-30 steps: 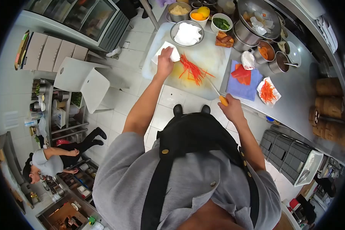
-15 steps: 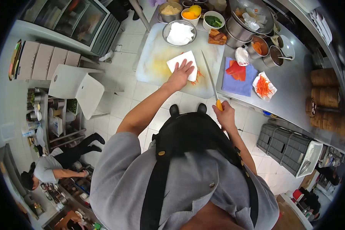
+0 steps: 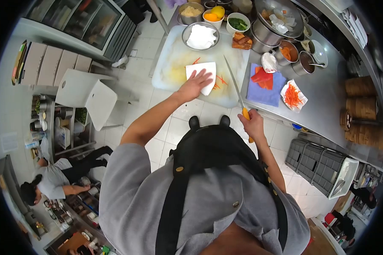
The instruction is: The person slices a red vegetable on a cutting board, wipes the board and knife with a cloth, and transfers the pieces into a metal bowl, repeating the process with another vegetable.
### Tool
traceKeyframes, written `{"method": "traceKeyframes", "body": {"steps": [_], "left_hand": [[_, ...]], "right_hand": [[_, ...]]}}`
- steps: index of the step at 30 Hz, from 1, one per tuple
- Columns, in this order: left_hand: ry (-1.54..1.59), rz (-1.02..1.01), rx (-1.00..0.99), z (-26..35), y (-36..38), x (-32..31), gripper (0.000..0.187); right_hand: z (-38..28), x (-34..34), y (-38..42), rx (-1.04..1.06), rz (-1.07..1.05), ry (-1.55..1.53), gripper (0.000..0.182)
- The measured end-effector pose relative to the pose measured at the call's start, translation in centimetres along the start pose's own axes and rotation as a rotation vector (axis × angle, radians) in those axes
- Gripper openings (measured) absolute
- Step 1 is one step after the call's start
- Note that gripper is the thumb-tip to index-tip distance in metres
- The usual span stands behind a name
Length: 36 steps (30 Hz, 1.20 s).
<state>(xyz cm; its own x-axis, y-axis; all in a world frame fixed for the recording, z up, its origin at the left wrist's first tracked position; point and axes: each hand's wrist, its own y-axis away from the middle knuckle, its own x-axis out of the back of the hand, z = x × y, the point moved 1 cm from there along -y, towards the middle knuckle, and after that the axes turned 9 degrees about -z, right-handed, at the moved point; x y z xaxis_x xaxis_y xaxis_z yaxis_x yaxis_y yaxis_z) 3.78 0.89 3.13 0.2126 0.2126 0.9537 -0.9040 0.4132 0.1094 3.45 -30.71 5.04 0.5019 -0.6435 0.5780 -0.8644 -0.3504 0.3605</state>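
Note:
My left hand point(image 3: 195, 85) lies flat, fingers spread, on a white paper towel point(image 3: 195, 69) near the front of the cutting board point(image 3: 168, 55). Thin orange shreds point(image 3: 221, 80), which look like carrot, stick out around the towel. My right hand point(image 3: 252, 125) is wrapped round the yellow handle of a long knife point(image 3: 234, 80); its blade points away from me over the board's right side. A metal bowl point(image 3: 185, 41) with white paper in it sits at the board's far edge, beside a brown piece of food point(image 3: 241, 41), perhaps meat.
Right of the board, a blue cloth point(image 3: 259, 95) bears red-orange slices point(image 3: 263, 79); next to it, more shreds point(image 3: 292, 94) lie on white paper. Steel pots point(image 3: 302, 63) and bowls line the back. A white chair point(image 3: 100, 104) stands at left. Another person point(image 3: 57, 178) works at lower left.
My left hand and the paper towel have shifted slightly left and nearer to me, turning a little. The knife stays almost in place. The other person at lower left has moved.

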Motion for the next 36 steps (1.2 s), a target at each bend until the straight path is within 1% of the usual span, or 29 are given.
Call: {"method": "traceKeyframes", "body": {"steps": [1,3,5,6,7,8,9,10,11,13,14,15,16,17,18,19,20,22,23,25,26,27,29,31,32,33,35,36], "left_hand": [[0.054,0.023,0.050,0.5,0.0,0.3,0.072],[0.055,0.173,-0.020,1.3,-1.3,0.3,0.061],[-0.005,0.078,-0.083,0.5,-3.0,-3.3,0.051],[0.242,0.058,-0.047,0.0,-3.6,-3.8,0.047],[0.072,0.174,-0.033,0.0,-4.3,-5.1,0.043],[-0.026,0.200,-0.052,1.1,-4.0,-2.4,0.041],[-0.198,0.304,-0.108,1.2,-3.8,-3.1,0.041],[-0.178,-0.001,-0.063,1.2,-4.1,-4.5,0.042],[-0.134,0.018,-0.083,1.5,-3.6,-4.2,0.042],[0.051,0.064,-0.014,1.5,-3.0,-1.4,0.042],[0.068,0.184,0.027,1.7,-2.6,0.0,0.044],[0.092,0.295,0.040,1.1,-1.5,1.4,0.047],[0.213,0.503,0.048,0.2,-0.7,1.7,0.056],[0.286,0.571,0.167,0.2,1.0,4.2,0.061],[0.334,0.639,0.256,-1.2,1.4,4.6,0.053],[0.234,0.819,0.236,-3.6,2.3,4.5,0.047],[0.186,0.772,0.315,-5.9,2.5,4.3,0.049],[0.313,0.759,0.336,-6.5,2.8,4.9,0.051],[0.315,0.752,0.324,-6.9,1.7,4.4,0.051],[0.280,0.603,0.556,-8.7,0.2,2.4,0.054],[0.378,0.597,0.451,-9.6,-0.5,1.2,0.055],[0.333,0.351,0.577,-8.3,-1.5,0.3,0.058],[0.115,0.376,0.490,-4.0,-1.7,-1.4,0.059],[0.312,0.396,0.425,-2.2,-1.9,-1.9,0.060],[0.321,0.559,0.317,-3.0,-1.9,-2.4,0.053],[0.319,0.551,0.316,-3.4,-1.6,-1.9,0.053],[0.237,0.832,0.374,-4.3,0.1,1.4,0.047],[0.313,0.864,0.469,-4.8,0.9,4.0,0.045]], "right_hand": [[0.4,-0.1,0.2,0.007,-0.011,0.006,0.037],[0.9,0.0,-0.6,0.019,0.024,0.003,0.037],[1.2,0.3,-0.9,0.058,-0.048,-0.084,0.031],[3.0,0.0,-2.5,0.128,-0.013,0.073,0.037],[4.7,0.0,-3.4,0.161,-0.016,0.145,0.036],[3.7,0.2,-3.5,0.099,-0.043,-0.006,0.033],[2.1,0.6,-2.7,0.068,-0.084,-0.128,0.030],[2.8,0.5,-2.9,0.045,-0.095,-0.166,0.029],[2.3,0.1,-3.5,0.075,-0.127,-0.151,0.029],[2.6,0.5,-3.2,0.083,-0.129,-0.140,0.031],[1.9,0.7,-3.2,0.069,-0.085,0.149,0.033],[5.0,-0.1,-4.7,0.135,-0.030,0.247,0.032],[1.5,-0.1,-2.7,0.202,-0.013,0.236,0.030],[1.1,-0.4,-2.5,0.272,0.012,0.320,0.029],[1.3,-1.1,-2.7,0.323,0.017,0.354,0.029],[-1.4,-1.1,-1.7,0.281,-0.026,0.281,0.031],[-2.4,-1.1,-1.7,0.299,-0.021,0.291,0.032],[-3.2,-1.0,-1.4,0.221,-0.032,0.195,0.034],[-3.3,-0.8,-1.5,0.201,-0.036,0.177,0.034],[-3.6,-0.3,-1.7,0.186,-0.017,0.189,0.034],[-3.5,0.2,-2.1,0.181,-0.006,0.202,0.034],[-3.2,0.3,-2.6,0.173,-0.003,0.195,0.034],[-2.4,0.9,-3.0,0.209,0.043,0.233,0.036],[-3.0,1.1,-3.1,0.218,0.060,0.206,0.036],[-3.1,1.3,-2.8,0.186,0.030,0.207,0.035],[-3.1,1.5,-2.8,0.156,0.003,0.207,0.035],[-3.1,1.5,-2.5,0.147,0.015,0.192,0.035],[-3.2,1.6,-2.3,0.118,0.002,0.182,0.035]]}}
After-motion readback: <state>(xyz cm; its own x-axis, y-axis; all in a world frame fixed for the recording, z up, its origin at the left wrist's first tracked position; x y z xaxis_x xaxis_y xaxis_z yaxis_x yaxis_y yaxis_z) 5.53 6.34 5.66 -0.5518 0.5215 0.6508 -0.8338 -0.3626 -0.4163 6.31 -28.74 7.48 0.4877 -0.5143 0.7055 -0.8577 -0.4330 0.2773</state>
